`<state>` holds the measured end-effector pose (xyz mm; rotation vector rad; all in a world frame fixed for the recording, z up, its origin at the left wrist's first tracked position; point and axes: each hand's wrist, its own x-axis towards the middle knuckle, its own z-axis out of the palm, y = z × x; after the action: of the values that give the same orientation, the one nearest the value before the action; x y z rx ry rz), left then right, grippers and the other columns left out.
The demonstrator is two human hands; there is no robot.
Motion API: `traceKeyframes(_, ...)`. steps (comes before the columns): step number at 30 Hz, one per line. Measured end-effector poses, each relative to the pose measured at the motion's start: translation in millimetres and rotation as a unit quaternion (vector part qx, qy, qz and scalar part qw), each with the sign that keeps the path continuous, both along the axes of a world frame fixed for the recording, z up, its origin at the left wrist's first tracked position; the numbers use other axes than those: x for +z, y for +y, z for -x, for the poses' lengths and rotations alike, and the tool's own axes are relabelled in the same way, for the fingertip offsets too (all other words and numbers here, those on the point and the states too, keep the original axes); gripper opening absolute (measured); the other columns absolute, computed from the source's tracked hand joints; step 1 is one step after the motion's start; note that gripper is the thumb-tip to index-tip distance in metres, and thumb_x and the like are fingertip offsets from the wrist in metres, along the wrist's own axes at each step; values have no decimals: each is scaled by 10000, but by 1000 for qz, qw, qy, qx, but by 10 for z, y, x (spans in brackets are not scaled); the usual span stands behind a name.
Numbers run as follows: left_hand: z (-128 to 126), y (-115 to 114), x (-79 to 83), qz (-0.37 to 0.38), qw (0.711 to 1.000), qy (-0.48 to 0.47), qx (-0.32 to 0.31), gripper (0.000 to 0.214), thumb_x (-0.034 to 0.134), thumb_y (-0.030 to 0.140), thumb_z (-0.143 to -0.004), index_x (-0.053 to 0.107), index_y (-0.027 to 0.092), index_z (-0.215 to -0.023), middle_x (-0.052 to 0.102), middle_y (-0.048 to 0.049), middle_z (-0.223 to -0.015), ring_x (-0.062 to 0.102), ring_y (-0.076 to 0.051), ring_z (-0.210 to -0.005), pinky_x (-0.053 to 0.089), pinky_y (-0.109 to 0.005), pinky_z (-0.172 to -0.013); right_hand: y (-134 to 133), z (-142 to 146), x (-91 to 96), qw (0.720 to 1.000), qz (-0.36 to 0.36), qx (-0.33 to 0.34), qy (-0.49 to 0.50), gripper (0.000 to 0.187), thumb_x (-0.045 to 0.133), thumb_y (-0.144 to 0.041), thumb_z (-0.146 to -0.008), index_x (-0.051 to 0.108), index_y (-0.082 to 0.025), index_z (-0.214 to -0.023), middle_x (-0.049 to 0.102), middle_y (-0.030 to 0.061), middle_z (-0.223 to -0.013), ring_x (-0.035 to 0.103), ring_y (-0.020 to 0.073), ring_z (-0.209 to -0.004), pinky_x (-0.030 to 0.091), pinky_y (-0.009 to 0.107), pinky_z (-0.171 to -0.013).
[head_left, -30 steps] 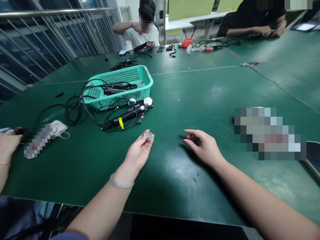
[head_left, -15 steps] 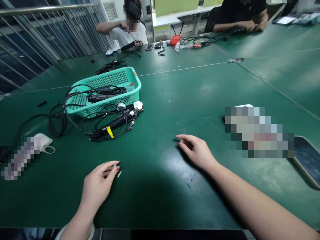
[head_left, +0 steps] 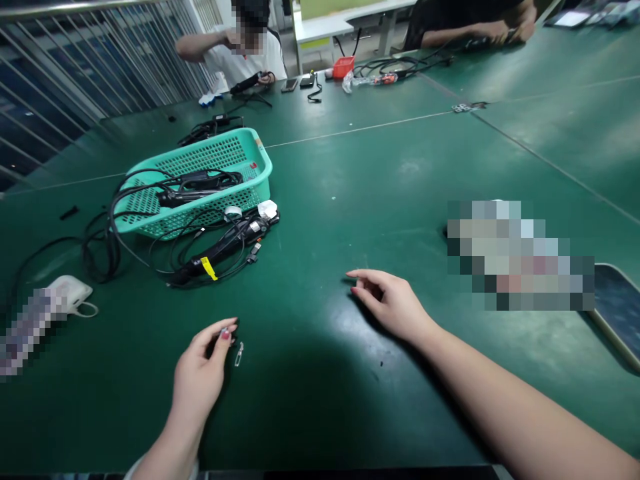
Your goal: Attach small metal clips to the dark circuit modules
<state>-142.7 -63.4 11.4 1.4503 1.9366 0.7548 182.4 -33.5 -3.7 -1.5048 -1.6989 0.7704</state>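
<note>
Head view, clock face: read from the middle of the view, 12 pointing away across the green table (head_left: pixel 310 427).
Left hand (head_left: pixel 200 368): at 8 o'clock, thumb and fingertips pinched on a small shiny piece (head_left: pixel 223 330); its shape is mostly hidden by the fingers.
Loose clear piece (head_left: pixel 239 355): flat on the table, just beside the left hand, at about 5 o'clock from those fingertips and apart from them.
Right hand (head_left: pixel 393 300): at 4 o'clock, low over the table or resting on it, fingers loosely bent, a gap between thumb and forefinger, nothing seen in it.
Pinch: a light, even squeeze with the pads rather than the nails probably suits so small a piece; hard pressure could flick it away.
Height: low over the table seems best, so that a slip means only a short drop.
Clearance: the loose piece is slim and easily brushed, so the left little finger and wrist had best pass wide of it.
Right-hand help: its bent fingers look well placed to steady something small, if brought in gently.
Black tool with yellow tag (head_left: pixel 225 250): at 9 o'clock, its cables best left undisturbed.
Green basket (head_left: pixel 265 175): at 10 o'clock, well apart from both hands.
</note>
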Motion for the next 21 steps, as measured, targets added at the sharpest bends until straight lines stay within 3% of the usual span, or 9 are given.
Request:
traceKeyframes(2, -211, 56, -71, -13, 999, -18, 24, 374, 522, 477, -804, 643, 214, -1041, 667, -77, -1063, 599, -241, -1006, 463, -372, -865, 1, 0, -11, 1000, 9, -2, 6, 256, 512, -310, -848, 643, -208, -1043, 638, 16, -759, 548, 133, -620, 480, 294, -621)
traceKeyframes(5, -704, 177, -99, -40, 997, -52, -36, 289, 535, 425, -815, 665, 212, -961, 675, -75, -1025, 603, -216, -999, 433, -378, -927, -1, 0, -26, 1000, 22, 0, 13, 259, 511, -325, -851, 650, -211, -1037, 640, 14, -754, 547, 130, -618, 475, 287, -615)
traceKeyframes(7, -1051, 275, -64, -31, 985, -142, -95, 248, 552, 391, -815, 668, 202, -926, 681, -76, -985, 620, -198, -953, 453, -358, -898, -5, -3, -28, 1000, 25, 1, 10, 256, 516, -329, -849, 657, -214, -1029, 644, 13, -751, 550, 132, -618, 474, 289, -612)
traceKeyframes(10, -1404, 417, 38, -45, 938, -329, -98, 255, 535, 387, -840, 644, 201, -977, 681, -66, -931, 627, -161, -883, 478, -316, -840, -7, -18, -26, 1000, 26, -3, 2, 244, 526, -330, -844, 670, -217, -1005, 660, 17, -761, 567, 140, -632, 477, 297, -618)
traceKeyframes(12, -1480, 481, 104, -102, 906, -401, -91, 238, 549, 376, -842, 642, 201, -973, 672, -56, -940, 609, -145, -934, 447, -306, -908, -3, -30, -26, 1000, 27, -4, -4, 234, 527, -328, -844, 679, -220, -986, 676, 23, -784, 583, 146, -652, 482, 302, -628)
traceKeyframes(14, -1468, 506, 127, -121, 891, -432, -72, 216, 562, 358, -840, 642, 198, -961, 667, -43, -919, 600, -135, -944, 424, -304, -940, 4, -40, -27, 1000, 30, 2, -10, 225, 524, -320, -848, 685, -225, -975, 694, 28, -834, 602, 153, -693, 487, 308, -652)
traceKeyframes(18, -1437, 456, 2, -63, 884, -462, -21, 191, 557, 327, -846, 639, 184, -943, 660, -33, -887, 599, -121, -891, 427, -299, -911, 19, -49, -19, 999, 24, 18, -27, 215, 512, -281, -857, 687, -222, -967, 697, 40, -886, 618, 170, -791, 494, 327, -719)
traceKeyframes(21, -1516, 399, -118, -35, 874, -482, -40, 178, 572, 314, -837, 640, 177, -929, 661, -32, -879, 593, -115, -888, 419, -280, -899, 15, -42, -8, 998, 13, 36, -40, 214, 533, -258, -844, 676, -211, -996, 660, 45, -867, 596, 161, -740, 500, 322, -694)
